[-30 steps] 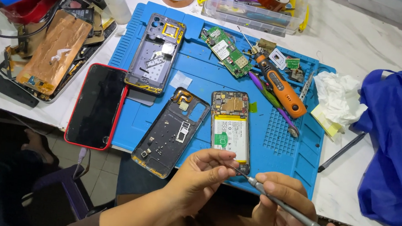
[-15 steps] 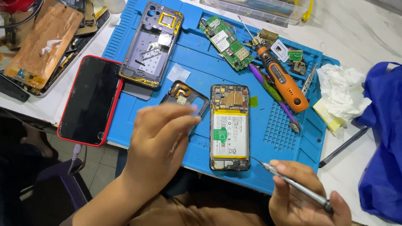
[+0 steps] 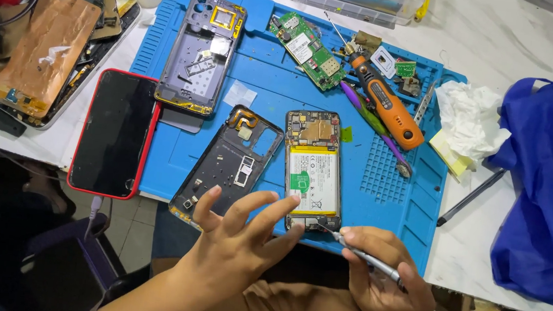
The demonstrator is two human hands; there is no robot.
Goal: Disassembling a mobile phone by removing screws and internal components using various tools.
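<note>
An opened phone with its white battery showing (image 3: 314, 169) lies on the blue work mat (image 3: 275, 101). My right hand (image 3: 383, 274) grips a thin silver screwdriver (image 3: 367, 255), whose tip touches the phone's bottom edge. My left hand (image 3: 238, 236) hovers with fingers spread at the near edge of the mat, its fingertips beside the phone's lower end and over the bottom of a dark phone back frame (image 3: 229, 164). It holds nothing.
A red-cased phone (image 3: 115, 133) lies screen up at the left. A grey phone frame (image 3: 200, 53), a green circuit board (image 3: 307, 50) and an orange electric screwdriver (image 3: 386, 108) sit further back on the mat. Crumpled tissue (image 3: 472, 120), a blue bag (image 3: 550, 189), a parts tray (image 3: 44, 45).
My left hand reached out over the dark back frame, then drew back toward me with its fingers spread. The screwdriver tip moved in to the opened phone's bottom edge.
</note>
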